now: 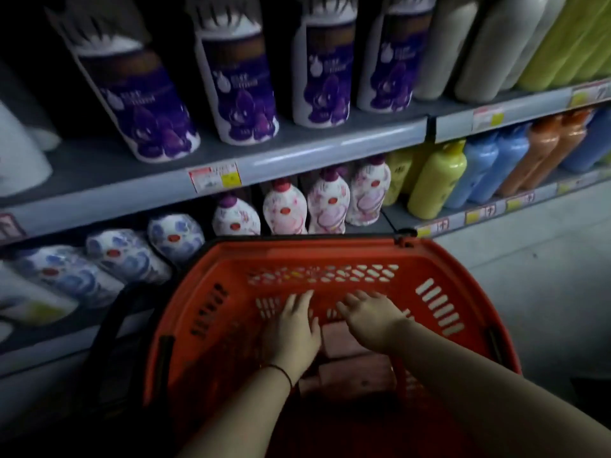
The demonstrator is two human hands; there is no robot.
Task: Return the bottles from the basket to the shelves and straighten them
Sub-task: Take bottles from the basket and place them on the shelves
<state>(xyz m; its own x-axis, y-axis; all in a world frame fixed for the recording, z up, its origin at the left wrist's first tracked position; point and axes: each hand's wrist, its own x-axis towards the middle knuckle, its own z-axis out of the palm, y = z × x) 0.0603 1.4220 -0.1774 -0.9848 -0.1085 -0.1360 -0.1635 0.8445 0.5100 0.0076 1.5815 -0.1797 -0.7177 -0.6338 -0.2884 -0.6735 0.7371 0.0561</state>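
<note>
Both hands reach down into the red basket [330,256], fingers spread and fairly straight. The left hand [292,332], with a thin dark band at its wrist, lies over the left edge of the pink packs [347,352] in the basket's bottom; the right hand [370,320] hovers or rests over their far end. Whether either hand actually touches them cannot be told, and neither visibly curls round anything. The pink things are blurred and dim; they look like flat bottles or packs lying on their sides, stacked along the basket floor. The basket's black handle [109,325] hangs down on the left outside its wall.

Just past the basket's far rim stands the lower shelf [463,223]. On it, from left, are blue-and-white patterned bottles [115,256] tipped over and leaning, then upright white bottles with pink flowers [327,206] directly behind the basket, then yellow-green bottles [436,183], blue bottles [486,166] and orange bottles [542,150] in rows towards the right. The basket's rim hides the feet of the pink-flowered ones.

Above, the grey upper shelf [330,150] carries tall white-and-purple bottles [238,84] in a row, the leftmost tilted, with beige bottles [463,44] and lime-green ones [568,38] to the right. Price tags [215,176] are clipped along the shelf edges. Pale floor [529,276] shows at right.
</note>
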